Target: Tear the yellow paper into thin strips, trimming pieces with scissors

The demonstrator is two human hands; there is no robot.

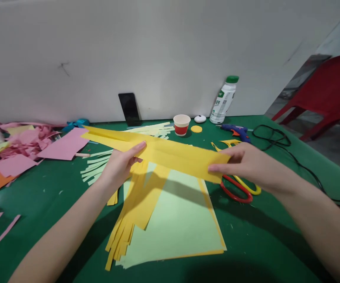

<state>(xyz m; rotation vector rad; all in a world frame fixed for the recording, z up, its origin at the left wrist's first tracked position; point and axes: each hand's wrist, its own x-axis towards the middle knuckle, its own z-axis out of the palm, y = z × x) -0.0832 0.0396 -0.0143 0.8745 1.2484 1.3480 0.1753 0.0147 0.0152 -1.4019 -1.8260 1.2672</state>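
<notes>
A long yellow paper strip [176, 155] stretches between my two hands above the table. My left hand [122, 163] pinches it near its middle, thumb on top, and a creased part runs on to the left. My right hand [239, 163] grips the strip's right end between thumb and fingers. Below lie pale green paper sheets [176, 220] with yellow paper edges showing under them. Several cut yellow strips [131, 212] fan out on the sheets' left side. Under my right hand are scissors [236, 192] with red and yellow handles, their blades partly hidden.
Pale green strips [97, 167] and pink paper [65, 145] lie left. Along the wall stand a phone [129, 108], a paper cup [182, 125] and a leaning bottle [224, 100]. A glue gun [235, 131] with a black cable [300, 161] lies right, near a red chair [329, 94].
</notes>
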